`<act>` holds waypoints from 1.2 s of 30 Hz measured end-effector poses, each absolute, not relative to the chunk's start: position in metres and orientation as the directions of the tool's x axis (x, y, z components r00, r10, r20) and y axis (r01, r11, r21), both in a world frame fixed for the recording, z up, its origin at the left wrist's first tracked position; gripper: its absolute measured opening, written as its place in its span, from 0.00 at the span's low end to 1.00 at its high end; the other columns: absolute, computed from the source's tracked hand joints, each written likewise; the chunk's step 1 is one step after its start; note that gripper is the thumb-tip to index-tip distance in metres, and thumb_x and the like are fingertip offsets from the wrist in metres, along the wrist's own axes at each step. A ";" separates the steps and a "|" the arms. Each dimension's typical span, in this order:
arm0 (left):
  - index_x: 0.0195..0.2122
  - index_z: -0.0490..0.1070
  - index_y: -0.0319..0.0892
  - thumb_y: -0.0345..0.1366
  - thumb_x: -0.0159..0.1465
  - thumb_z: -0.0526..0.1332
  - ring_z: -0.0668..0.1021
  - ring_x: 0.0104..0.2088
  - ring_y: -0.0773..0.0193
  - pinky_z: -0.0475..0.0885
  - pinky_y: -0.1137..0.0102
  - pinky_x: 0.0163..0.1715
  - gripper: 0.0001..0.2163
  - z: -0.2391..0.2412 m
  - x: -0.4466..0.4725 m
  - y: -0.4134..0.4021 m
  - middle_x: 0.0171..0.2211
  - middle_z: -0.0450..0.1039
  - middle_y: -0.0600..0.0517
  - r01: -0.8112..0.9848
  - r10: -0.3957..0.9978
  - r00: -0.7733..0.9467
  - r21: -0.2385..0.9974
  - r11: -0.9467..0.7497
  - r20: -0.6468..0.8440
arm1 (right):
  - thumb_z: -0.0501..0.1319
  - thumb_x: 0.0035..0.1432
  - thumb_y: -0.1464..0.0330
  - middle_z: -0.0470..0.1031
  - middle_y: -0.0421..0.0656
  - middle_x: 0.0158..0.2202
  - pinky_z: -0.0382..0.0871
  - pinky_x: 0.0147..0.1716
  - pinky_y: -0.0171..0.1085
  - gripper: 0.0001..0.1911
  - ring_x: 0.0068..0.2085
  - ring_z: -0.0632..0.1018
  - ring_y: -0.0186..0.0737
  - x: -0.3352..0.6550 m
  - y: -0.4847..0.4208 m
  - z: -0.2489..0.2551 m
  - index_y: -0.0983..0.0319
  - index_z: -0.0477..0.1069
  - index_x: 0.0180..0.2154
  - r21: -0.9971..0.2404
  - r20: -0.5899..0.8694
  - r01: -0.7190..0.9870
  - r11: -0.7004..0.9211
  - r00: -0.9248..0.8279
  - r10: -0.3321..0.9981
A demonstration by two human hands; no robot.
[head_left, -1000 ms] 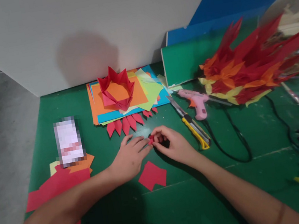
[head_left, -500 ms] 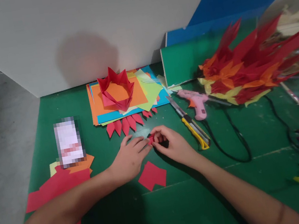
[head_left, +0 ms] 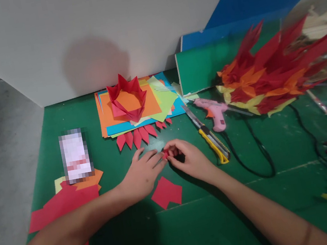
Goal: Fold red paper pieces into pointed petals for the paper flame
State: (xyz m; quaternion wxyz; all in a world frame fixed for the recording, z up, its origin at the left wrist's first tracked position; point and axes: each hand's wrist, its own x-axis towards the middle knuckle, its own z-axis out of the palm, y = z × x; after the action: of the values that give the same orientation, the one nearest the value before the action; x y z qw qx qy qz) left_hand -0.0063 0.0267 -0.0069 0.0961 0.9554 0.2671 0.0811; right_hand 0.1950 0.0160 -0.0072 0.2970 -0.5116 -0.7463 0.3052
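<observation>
My left hand and my right hand meet over the green mat, and both pinch one small folded piece of red paper between their fingertips. Most of that piece is hidden by the fingers. Just in front of my hands lie red paper squares. Behind them a row of folded red paper petals lies on the mat. A red paper crown shape stands on a stack of coloured sheets.
A yellow utility knife and a pink glue gun with a black cable lie right of my hands. A red, orange and yellow paper flame piece sits at the right. Red and orange sheets lie at the left. A white wall stands behind.
</observation>
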 end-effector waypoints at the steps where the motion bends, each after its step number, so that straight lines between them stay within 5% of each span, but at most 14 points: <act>1: 0.56 0.64 0.39 0.26 0.61 0.53 0.66 0.56 0.55 0.53 0.52 0.57 0.20 -0.007 -0.006 0.027 0.55 0.67 0.46 0.497 0.526 0.844 0.220 -0.840 0.103 | 0.56 0.57 0.75 0.69 0.40 0.29 0.67 0.33 0.38 0.07 0.32 0.71 0.37 0.196 0.016 -0.007 0.59 0.65 0.38 -0.740 0.145 0.595 0.313 -0.313 0.938; 6: 0.55 0.65 0.41 0.25 0.63 0.50 0.66 0.56 0.56 0.52 0.52 0.57 0.19 -0.006 -0.007 0.026 0.55 0.68 0.47 0.500 0.526 0.843 0.201 -0.843 0.111 | 0.56 0.59 0.75 0.73 0.44 0.35 0.67 0.39 0.42 0.05 0.39 0.72 0.40 0.204 0.015 -0.008 0.60 0.69 0.35 -0.615 0.278 0.601 0.511 -0.441 0.854; 15: 0.55 0.65 0.40 0.26 0.63 0.52 0.66 0.57 0.56 0.51 0.52 0.58 0.19 -0.006 -0.007 0.025 0.56 0.67 0.47 0.499 0.521 0.846 0.176 -0.849 0.111 | 0.53 0.63 0.73 0.72 0.47 0.37 0.69 0.39 0.42 0.09 0.40 0.71 0.42 0.218 0.012 -0.004 0.62 0.72 0.36 -0.434 0.237 0.611 0.662 -0.632 0.738; 36: 0.56 0.62 0.42 0.26 0.62 0.52 0.65 0.58 0.57 0.50 0.51 0.60 0.20 -0.005 -0.006 0.024 0.57 0.66 0.48 0.517 0.549 0.833 0.255 -0.817 0.070 | 0.57 0.56 0.72 0.69 0.44 0.34 0.65 0.39 0.44 0.04 0.38 0.71 0.43 0.203 0.011 -0.006 0.60 0.67 0.29 -0.620 0.234 0.679 0.392 -0.318 0.919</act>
State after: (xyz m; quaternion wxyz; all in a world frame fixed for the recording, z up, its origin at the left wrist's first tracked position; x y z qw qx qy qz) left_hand -0.0060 0.0245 -0.0047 0.1136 0.9506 0.2802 0.0700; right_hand 0.2028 0.0108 -0.0059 0.2855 -0.5096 -0.7840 0.2101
